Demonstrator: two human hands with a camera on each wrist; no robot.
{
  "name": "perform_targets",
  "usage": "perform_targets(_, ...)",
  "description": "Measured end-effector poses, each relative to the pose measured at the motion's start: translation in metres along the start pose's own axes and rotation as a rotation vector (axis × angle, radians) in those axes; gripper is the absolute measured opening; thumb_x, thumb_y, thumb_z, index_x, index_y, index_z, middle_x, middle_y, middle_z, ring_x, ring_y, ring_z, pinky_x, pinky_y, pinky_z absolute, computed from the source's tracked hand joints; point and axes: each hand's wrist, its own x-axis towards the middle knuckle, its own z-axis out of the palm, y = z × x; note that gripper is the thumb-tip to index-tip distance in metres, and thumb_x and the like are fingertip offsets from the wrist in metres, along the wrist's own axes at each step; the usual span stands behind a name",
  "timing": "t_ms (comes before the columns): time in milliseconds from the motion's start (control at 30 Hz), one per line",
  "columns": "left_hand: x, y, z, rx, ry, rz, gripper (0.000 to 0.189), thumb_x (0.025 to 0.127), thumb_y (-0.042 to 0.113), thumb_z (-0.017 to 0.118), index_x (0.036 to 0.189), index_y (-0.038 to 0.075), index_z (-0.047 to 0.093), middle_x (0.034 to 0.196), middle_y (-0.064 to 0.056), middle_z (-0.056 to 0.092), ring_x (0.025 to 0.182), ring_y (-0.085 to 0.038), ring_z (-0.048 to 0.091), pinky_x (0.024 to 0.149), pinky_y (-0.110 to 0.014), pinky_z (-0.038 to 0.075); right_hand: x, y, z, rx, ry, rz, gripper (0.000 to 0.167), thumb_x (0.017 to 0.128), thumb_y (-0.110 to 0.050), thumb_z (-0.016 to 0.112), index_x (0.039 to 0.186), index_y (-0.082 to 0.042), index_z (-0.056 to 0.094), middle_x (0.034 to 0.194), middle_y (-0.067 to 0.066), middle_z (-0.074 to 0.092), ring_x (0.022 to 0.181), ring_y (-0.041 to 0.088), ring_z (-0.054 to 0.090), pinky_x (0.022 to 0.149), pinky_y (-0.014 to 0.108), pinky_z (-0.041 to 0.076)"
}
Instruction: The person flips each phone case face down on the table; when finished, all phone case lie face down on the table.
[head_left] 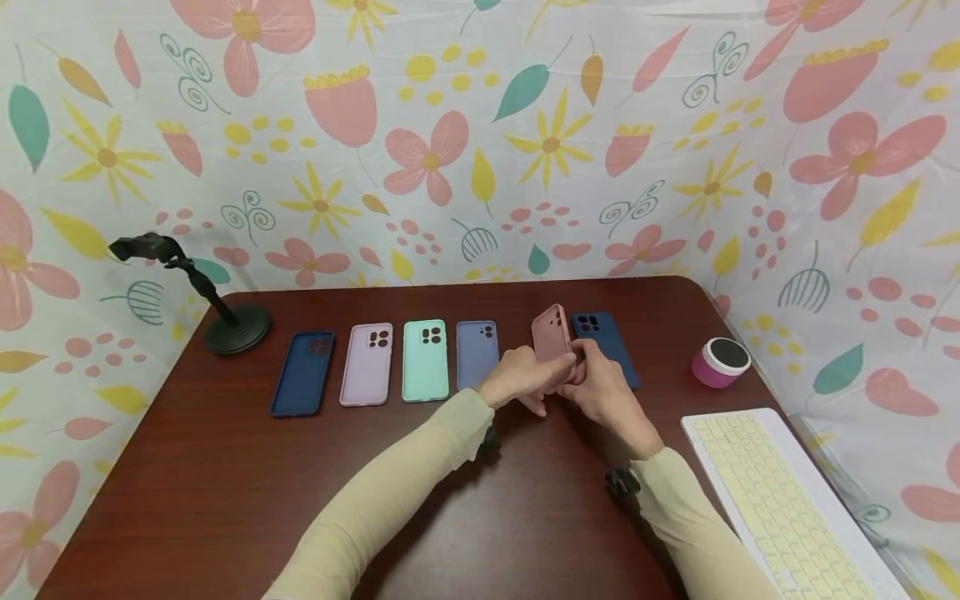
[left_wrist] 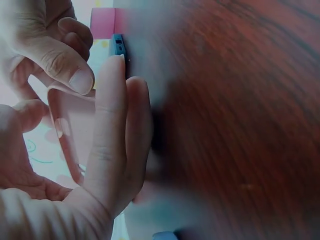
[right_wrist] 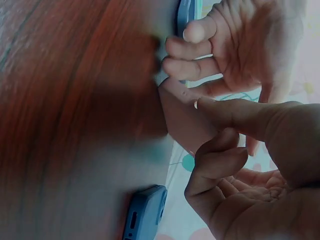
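Observation:
A pink phone case (head_left: 551, 331) stands tilted up off the table between my two hands. My right hand (head_left: 603, 390) pinches its edge between thumb and fingers; in the right wrist view its thumb (right_wrist: 240, 114) lies along the case (right_wrist: 187, 112). My left hand (head_left: 525, 377) is at the case's other side, its fingers (left_wrist: 110, 125) mostly straight and lying across it in the left wrist view. The case's hollow inner side (left_wrist: 77, 122) shows there, partly covered by both hands. Just right of it lies a dark blue phone case (head_left: 611, 346), and to the left a lavender-blue case (head_left: 477, 350).
A mint case (head_left: 424, 362), a pale lilac case (head_left: 366, 367) and a navy case (head_left: 302, 375) lie in a row leftward. A black stand (head_left: 238, 329) stands at the back left. To the right are a pink jar with a white lid (head_left: 720, 362) and a white keyboard (head_left: 780, 500).

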Motion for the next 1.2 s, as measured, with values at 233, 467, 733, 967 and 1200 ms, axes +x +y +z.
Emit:
perform_targets(233,0.003,-0.002,-0.002,-0.19,-0.054,-0.044,0.059,0.103,0.059,0.069,0.088,0.001,0.073,0.077,-0.013,0.072,0.052,-0.013,0.073,0.065,-0.037,0.068,-0.006,-0.01,0.0,0.029,-0.005,-0.069,0.074,0.094,-0.017,0.086,0.153,0.002,0.046,0.093,0.009,0.067,0.081,0.022,0.064,0.074,0.034,0.054)
perform_targets(467,0.002,-0.001,-0.008,-0.306,-0.046,-0.085,0.054,0.102,0.048,0.077,0.1,-0.006,0.075,0.077,-0.013,0.07,0.054,-0.015,0.074,0.06,-0.031,0.066,0.006,0.005,0.008,0.015,-0.039,-0.06,0.081,0.091,-0.024,0.091,0.154,0.0,0.047,0.093,0.006,0.072,0.082,0.017,0.068,0.074,0.032,0.056)
perform_targets(733,-0.001,0.004,-0.013,-0.308,0.086,-0.009,0.03,0.101,0.024,0.081,0.113,0.001,0.067,0.076,-0.013,0.072,0.051,-0.013,0.07,0.077,-0.048,0.069,-0.004,-0.019,0.0,0.013,-0.093,-0.033,0.056,0.092,-0.017,0.086,0.137,0.004,0.062,0.095,0.012,0.075,0.082,0.021,0.068,0.076,0.033,0.054)
perform_targets(967,-0.007,0.007,-0.014,-0.309,0.176,0.052,0.021,0.099,0.008,0.08,0.113,-0.001,0.067,0.075,-0.013,0.074,0.05,-0.013,0.069,0.086,-0.059,0.066,-0.005,-0.022,0.001,-0.01,-0.159,0.03,0.056,0.095,-0.019,0.083,0.143,0.003,0.063,0.106,0.014,0.076,0.089,0.022,0.069,0.077,0.032,0.055)
perform_targets(1200,-0.012,0.008,-0.018,-0.272,0.211,0.057,0.023,0.1,0.007,0.079,0.117,-0.003,0.068,0.079,-0.015,0.078,0.051,-0.012,0.07,0.076,-0.048,0.069,-0.003,-0.021,0.002,0.003,-0.184,0.056,0.058,0.096,-0.019,0.083,0.143,0.007,0.062,0.108,0.015,0.075,0.087,0.021,0.066,0.077,0.032,0.053)
